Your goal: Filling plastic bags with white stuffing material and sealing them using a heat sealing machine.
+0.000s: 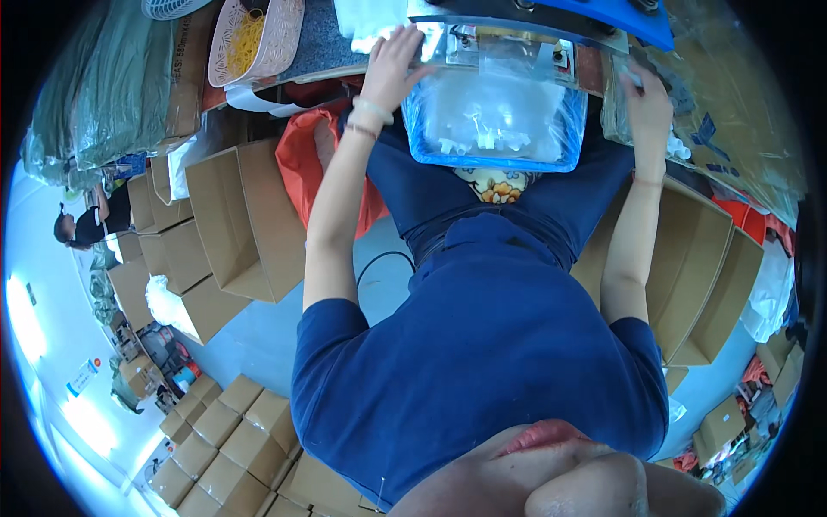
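Note:
My left hand (392,71) lies at the bench edge with its fingers stretched out, over clear plastic sheeting (366,21). No object shows in it. My right hand (648,102) is at the right end of the bench, fingers bent together around something small and whitish that I cannot make out. Between my hands, over my lap, sits a tub (517,162) lined with blue plastic. Clear plastic bags (474,108) and several small white pieces (487,140) are inside it. Just beyond the tub stands a blue and black bench machine (560,19) with metal fittings.
A pink openwork basket (287,43) with yellow rubber bands (245,45) stands at the far left. Cardboard boxes flank me, one open on the left (220,228) and one on the right (680,258). Plastic-wrapped bundles (129,86) lie left. Another person (95,215) is off to the left.

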Available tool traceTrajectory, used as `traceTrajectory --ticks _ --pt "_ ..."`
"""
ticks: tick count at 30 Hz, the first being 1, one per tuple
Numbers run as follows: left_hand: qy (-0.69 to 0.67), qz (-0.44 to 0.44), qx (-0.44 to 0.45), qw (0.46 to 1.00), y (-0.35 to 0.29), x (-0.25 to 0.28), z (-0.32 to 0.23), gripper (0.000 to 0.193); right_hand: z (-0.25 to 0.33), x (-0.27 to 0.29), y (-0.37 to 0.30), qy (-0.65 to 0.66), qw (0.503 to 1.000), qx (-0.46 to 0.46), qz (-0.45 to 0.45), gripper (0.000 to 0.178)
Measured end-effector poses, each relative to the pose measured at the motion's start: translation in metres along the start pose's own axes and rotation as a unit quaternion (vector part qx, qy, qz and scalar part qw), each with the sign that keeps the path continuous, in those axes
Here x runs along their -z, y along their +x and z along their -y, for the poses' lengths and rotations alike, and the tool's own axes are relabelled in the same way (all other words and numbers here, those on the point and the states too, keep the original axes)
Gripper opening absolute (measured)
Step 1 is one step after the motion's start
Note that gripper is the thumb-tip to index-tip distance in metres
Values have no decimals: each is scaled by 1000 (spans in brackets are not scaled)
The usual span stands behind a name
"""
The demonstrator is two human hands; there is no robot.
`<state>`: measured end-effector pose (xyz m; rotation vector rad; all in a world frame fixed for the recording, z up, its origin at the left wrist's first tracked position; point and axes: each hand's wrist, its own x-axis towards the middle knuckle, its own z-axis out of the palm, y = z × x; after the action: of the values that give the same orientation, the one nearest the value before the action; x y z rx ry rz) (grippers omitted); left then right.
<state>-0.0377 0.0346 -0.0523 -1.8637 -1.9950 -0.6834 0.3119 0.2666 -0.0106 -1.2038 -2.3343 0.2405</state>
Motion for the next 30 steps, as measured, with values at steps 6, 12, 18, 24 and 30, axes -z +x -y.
traceTrajectory --ticks 6,12,18,24,30 --pt "-192 19 272 943 -6 47 -27 17 97 68 -36 263 963 -35 51 27" --pt "-404 85 336 847 11 92 -72 19 159 56 -47 407 903 46 129 24" --pt "-482 132 309 809 23 97 -95 20 167 71 -20 374 909 145 114 22" --pt "-659 355 336 572 23 77 -93 23 138 52 0 275 886 240 287 25" --pt "-772 218 450 393 43 17 -82 27 88 49 0 50 997 56 35 33"
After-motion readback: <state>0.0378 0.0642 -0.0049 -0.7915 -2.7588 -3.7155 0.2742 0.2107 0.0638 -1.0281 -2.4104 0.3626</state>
